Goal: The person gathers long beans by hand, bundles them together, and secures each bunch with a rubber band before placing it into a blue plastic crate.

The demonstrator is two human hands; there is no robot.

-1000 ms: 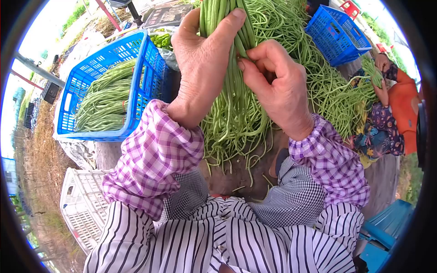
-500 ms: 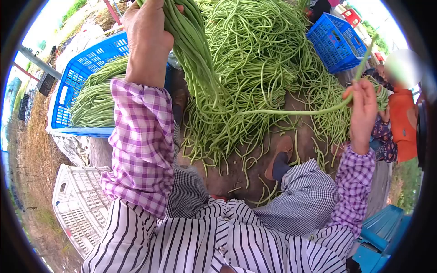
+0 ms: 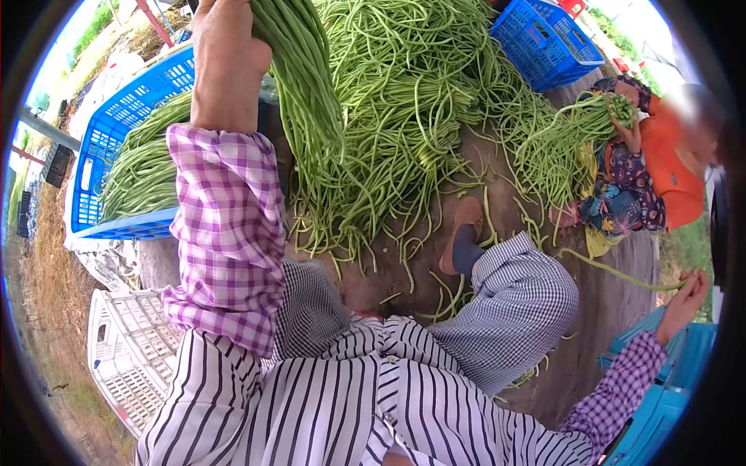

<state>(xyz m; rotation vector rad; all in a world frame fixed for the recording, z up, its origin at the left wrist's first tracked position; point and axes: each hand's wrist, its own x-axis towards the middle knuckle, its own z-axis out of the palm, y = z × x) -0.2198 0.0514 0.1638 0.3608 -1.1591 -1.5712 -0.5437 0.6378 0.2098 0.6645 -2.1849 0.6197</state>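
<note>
My left hand (image 3: 228,62) is raised at the upper left, closed around a bunch of yardlong beans (image 3: 301,85) that hangs down to its right. Part of that hand is cut off by the top edge. My right hand (image 3: 685,303) reaches far out to the lower right, its fingers pinched on one end of a single yardlong bean (image 3: 614,272). The bean stretches leftward and its other end hangs free. Behind the bunch lies a big heap of yardlong beans (image 3: 420,101) on the ground.
A blue crate (image 3: 128,229) of beans stands at the left, above a white crate (image 3: 128,373). Another blue crate (image 3: 544,46) is at the top right. To the right a co-worker (image 3: 668,171) holds beans. Teal plastic stools or boxes (image 3: 660,412) sit at the lower right.
My right hand has swung outward and down to the right, drawing the single bean away from the bunch. My left hand still grips the bunch, slightly further left.
</note>
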